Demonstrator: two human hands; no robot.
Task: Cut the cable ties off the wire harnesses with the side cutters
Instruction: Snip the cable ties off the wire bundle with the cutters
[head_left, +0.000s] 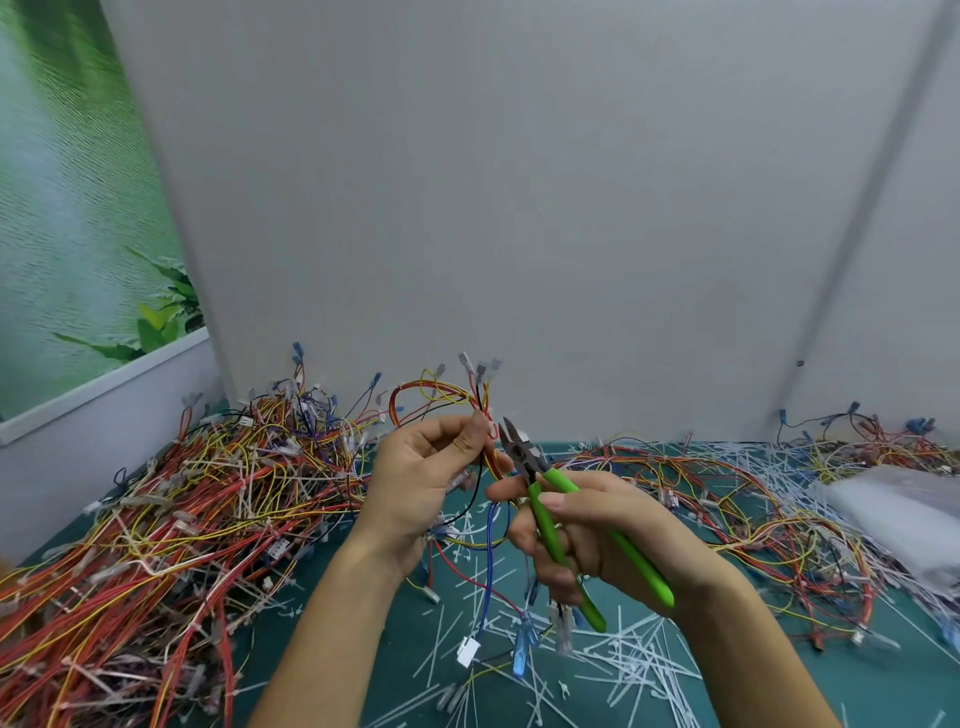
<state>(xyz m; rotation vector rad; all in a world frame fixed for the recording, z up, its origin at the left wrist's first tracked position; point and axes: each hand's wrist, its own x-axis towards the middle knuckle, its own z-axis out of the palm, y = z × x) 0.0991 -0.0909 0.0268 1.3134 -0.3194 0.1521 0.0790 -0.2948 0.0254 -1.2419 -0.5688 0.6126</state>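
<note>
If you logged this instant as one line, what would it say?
left hand holds wire harness | right hand grips side cutters, tip beside harness | cut cable ties litter green mat

Light: bright, diffuse, even.
Shadows: faint and soft on the worktop (852, 675).
Blur: terminals (470, 364) atop the wire harness (441, 387) and the blue connector (522, 644) hanging below are smeared.
Distortion: wide-angle; the wall seam (860, 234) leans strongly toward the edge.

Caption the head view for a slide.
Left hand holds a wire harness; right hand aims green side cutters at it, above scattered cut ties.
</note>
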